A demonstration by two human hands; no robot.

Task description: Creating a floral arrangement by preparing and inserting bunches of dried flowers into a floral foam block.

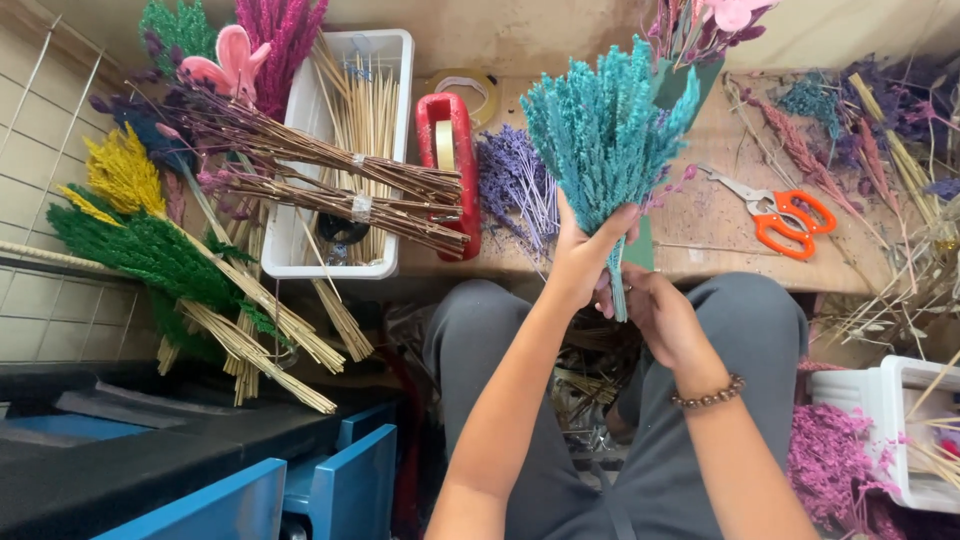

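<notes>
Your left hand was closed around the stems of a teal dried-flower bunch, holding it upright over the near edge of the wooden desk, its plumes fanning out toward twelve o'clock. Your right hand, with a bead bracelet on the wrist, sat just at four o'clock of the left, its fingers curled at the lower ends of the same stems. At three o'clock of the bunch, orange-handled scissors lay on the desk. At nine o'clock lay a loose heap of lavender sprigs, then a red tape dispenser, and farther that way a white tray of pale straw stems. Green and yellow dried stalks lay well apart at the far nine o'clock side.
</notes>
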